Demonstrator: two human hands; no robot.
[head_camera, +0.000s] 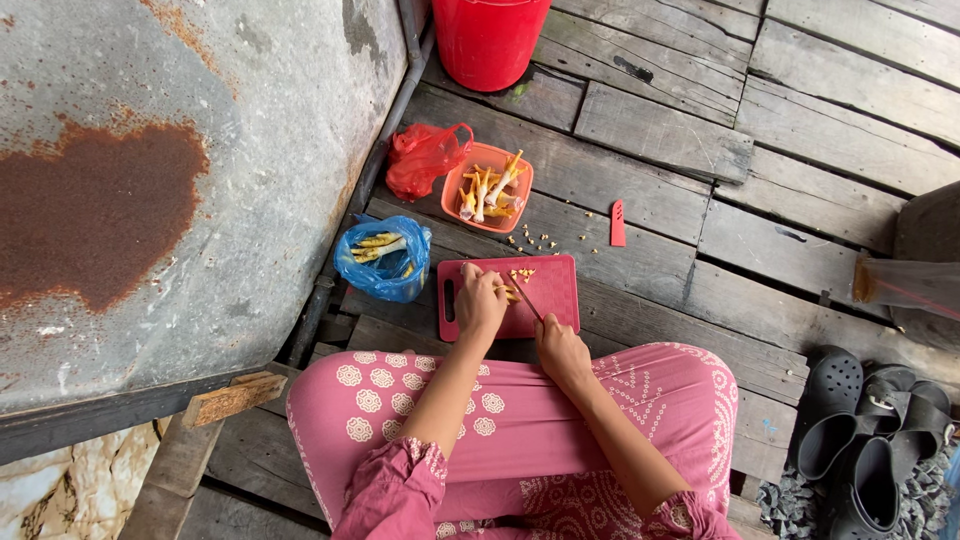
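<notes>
Right hand (562, 350): grips knife (527, 298) over red cutting board (550, 290)
Left hand (481, 302): pins chicken foot (509, 292) on board

Both bare forearms extend forward and downward from pink patterned sleeves pushed up near the elbows, converging slightly toward the centre. The left hand (481, 300) is palm-down, wrist slightly bent, fingers curled together and pressed downward at the tips. The right hand (561, 350) sits nearer the body and just right of the left hand, fingers closed in a fist-like grip, knuckles upward, wrist in line with the forearm. The two hands are close together but not touching. The knees are covered in pink patterned cloth.
</notes>
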